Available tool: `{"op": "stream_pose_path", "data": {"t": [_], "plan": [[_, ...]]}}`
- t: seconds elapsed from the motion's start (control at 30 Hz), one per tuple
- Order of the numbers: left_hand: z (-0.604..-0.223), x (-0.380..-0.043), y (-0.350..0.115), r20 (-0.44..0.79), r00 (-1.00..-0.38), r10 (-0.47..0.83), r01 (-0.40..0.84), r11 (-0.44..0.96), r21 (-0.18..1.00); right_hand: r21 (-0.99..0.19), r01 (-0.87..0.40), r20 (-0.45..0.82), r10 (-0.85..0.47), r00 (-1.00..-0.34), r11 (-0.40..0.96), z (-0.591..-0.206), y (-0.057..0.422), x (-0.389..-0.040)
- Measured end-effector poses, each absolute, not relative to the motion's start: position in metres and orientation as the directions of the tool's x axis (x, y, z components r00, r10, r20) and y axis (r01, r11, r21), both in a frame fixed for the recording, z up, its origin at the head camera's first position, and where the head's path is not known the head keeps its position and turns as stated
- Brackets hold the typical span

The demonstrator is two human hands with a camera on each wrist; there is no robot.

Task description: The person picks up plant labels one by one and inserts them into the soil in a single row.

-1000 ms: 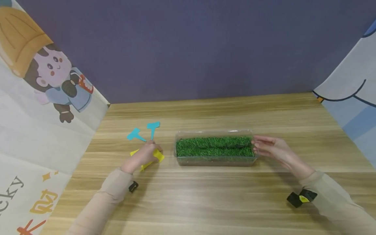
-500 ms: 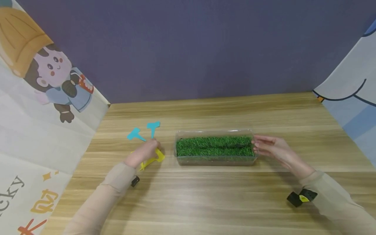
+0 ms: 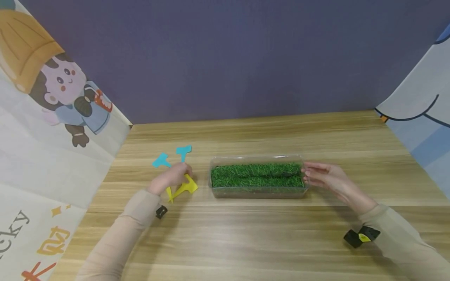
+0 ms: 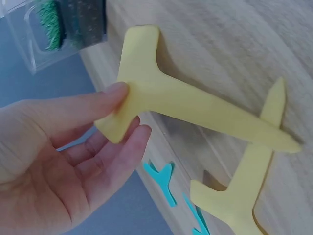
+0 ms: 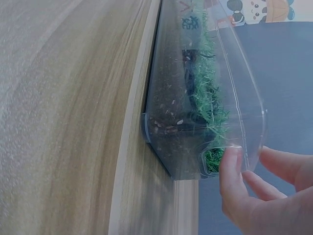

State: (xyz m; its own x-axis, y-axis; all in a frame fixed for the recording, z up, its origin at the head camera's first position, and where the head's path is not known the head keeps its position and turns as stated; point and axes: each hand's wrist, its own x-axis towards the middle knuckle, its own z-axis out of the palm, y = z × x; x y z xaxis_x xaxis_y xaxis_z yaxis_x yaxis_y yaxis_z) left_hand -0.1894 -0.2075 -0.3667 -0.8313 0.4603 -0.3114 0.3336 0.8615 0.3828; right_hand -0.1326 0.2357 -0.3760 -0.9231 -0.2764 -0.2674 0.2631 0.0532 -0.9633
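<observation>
While steadying the right end of the box point(image 3: 260, 193) with the right hand point(image 3: 335, 181), pinching a yellow label point(image 4: 195, 104) with the left hand point(image 3: 171, 176), holding one arm of its T head between thumb above and fingers beneath. Seems to be the picking-up step, with no label visible yet in the grass point(image 3: 253, 169) inside the box. Holding the box's end between right thumb and fingers, though cannot tell how firmly. Can find the pinched label near the box's left end, slanting over the table point(image 3: 246, 242) and crossing the tip of the other yellow label point(image 4: 249, 171); cannot tell whether touching. Can also see two blue labels point(image 3: 183, 150) farther back, just beyond the left hand.

Next, probably: lift straight up to clear the other yellow label without dragging it, swing right toward the box, turn the stem to point down, and push into the grass. Keep hold of the box meanwhile, to prevent sliding under the push. May need a pinch nearer the middle of the head, to press the stem in without twisting.
</observation>
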Motion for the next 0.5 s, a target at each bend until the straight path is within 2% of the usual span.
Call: {"op": "stream_pose_path", "data": {"t": [0.17, 0.5], "plan": [[-0.3656, -0.1924, -0.2104, -0.27, -0.818, 0.507, 0.357, 0.817, 0.453, -0.959, 0.28, -0.278, -0.276, -0.92, 0.035, -0.376, 0.2362, -0.1329], [-0.3615, -0.1946, -0.2177, -0.211, -0.824, 0.526, 0.301, 0.721, 0.624, -0.951, 0.309, -0.301, -0.271, -0.914, 0.014, -0.376, 0.2372, -0.1334]]}}
